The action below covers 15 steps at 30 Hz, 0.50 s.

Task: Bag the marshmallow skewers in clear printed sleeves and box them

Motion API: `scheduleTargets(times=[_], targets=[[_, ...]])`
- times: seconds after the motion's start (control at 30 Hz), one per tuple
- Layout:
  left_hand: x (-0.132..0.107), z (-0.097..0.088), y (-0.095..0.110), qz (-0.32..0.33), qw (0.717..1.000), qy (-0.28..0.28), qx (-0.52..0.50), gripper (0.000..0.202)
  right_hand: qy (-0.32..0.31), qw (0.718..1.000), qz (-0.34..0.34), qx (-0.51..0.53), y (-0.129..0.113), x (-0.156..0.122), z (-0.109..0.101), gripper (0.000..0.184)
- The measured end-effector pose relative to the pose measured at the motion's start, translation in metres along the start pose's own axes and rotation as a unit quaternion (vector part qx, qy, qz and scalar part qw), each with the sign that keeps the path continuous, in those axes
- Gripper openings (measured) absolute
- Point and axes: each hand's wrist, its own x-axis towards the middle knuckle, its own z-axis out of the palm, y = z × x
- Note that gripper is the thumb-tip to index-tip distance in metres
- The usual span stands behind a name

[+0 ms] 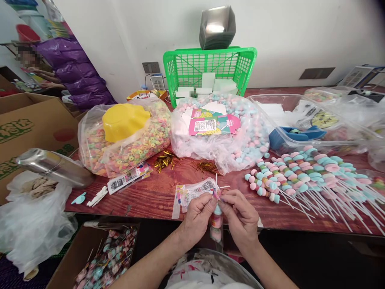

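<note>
Over the table's front edge, both hands meet at the gathered neck of a bagged candy skewer (216, 221). Pink and blue sweets show through its clear wrapper, and the white stick points up and away from me. My left hand (197, 214) pinches the neck from the left. From the right, the fingertips of my right hand (240, 214) close on the same neck; whether they also hold a tie is too small to tell. Printed clear bags (195, 192) lie flat just beyond my left hand. Gold twist ties (207, 166) rest farther back.
Unwrapped candy skewers (313, 172) are piled at right. Behind stand a bag of ring candies (126, 154), a bag of marshmallows (252, 140), a green basket (210, 54) and a clear tub (288, 140). A steel flask (57, 166) lies left. A box of wrapped skewers (110, 257) sits below.
</note>
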Motion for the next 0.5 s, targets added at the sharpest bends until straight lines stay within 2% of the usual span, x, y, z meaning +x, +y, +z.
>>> scheduleTargets(times=[0.1, 0.17, 0.3, 0.43, 0.5], targets=[[0.003, -0.001, -0.001, 0.055, 0.997, 0.018, 0.051, 0.040, 0.053, 0.998, 0.025, 0.013, 0.001, -0.003, 0.008, 0.016], [0.003, 0.001, -0.003, 0.051, 0.998, 0.014, 0.023, 0.041, 0.068, 0.997, 0.018, 0.009, 0.001, -0.005, 0.013, 0.018], [0.005, 0.006, -0.009, -0.055, 0.990, -0.057, -0.114, 0.044, 0.082, 0.997, 0.002, 0.009, 0.005, -0.006, 0.018, 0.016], [0.009, 0.003, -0.003, -0.117, 0.987, -0.058, -0.091, 0.042, 0.060, 0.992, 0.089, 0.070, 0.012, -0.005, 0.015, 0.013], [0.011, -0.001, 0.002, -0.130, 0.987, -0.055, -0.076, 0.042, 0.039, 0.996, 0.072, 0.046, 0.013, -0.004, 0.006, 0.016]])
